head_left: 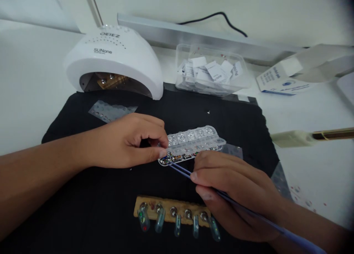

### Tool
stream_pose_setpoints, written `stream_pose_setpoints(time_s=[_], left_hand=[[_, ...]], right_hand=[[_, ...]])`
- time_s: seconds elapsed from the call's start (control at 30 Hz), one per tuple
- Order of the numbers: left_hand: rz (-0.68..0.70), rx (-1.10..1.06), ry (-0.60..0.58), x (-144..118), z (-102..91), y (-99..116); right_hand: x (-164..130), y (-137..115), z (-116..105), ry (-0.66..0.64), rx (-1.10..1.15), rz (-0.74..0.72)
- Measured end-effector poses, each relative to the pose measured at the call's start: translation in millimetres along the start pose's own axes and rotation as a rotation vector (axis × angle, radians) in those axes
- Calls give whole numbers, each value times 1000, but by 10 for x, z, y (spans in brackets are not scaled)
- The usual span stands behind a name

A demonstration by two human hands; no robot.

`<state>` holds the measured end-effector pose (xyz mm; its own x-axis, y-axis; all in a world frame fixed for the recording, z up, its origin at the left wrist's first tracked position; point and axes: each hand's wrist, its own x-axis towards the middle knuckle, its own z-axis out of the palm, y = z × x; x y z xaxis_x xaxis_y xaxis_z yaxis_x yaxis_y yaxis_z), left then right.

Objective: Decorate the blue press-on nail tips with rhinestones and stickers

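Left hand (129,141) pinches rhinestone tray (193,143), long axis left-right; right hand (235,195) grips tweezers (179,170) pointing up-left; black mat (110,195), white tabletop (27,99).

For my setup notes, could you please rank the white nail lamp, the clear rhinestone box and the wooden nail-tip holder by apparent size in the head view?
1. white nail lamp, clearly largest.
2 and 3. wooden nail-tip holder and clear rhinestone box look alike in length; the holder lies nearer the camera, so no ranking.
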<state>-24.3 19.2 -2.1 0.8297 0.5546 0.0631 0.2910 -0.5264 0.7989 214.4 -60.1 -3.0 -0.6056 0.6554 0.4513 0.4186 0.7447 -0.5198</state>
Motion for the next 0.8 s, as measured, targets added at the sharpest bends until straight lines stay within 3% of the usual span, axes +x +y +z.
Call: stream_pose_setpoints(time_s=[0.8], left_hand=[[8, -22, 19, -18, 14, -21]], right_hand=[[3, 8, 7, 13, -1, -42]])
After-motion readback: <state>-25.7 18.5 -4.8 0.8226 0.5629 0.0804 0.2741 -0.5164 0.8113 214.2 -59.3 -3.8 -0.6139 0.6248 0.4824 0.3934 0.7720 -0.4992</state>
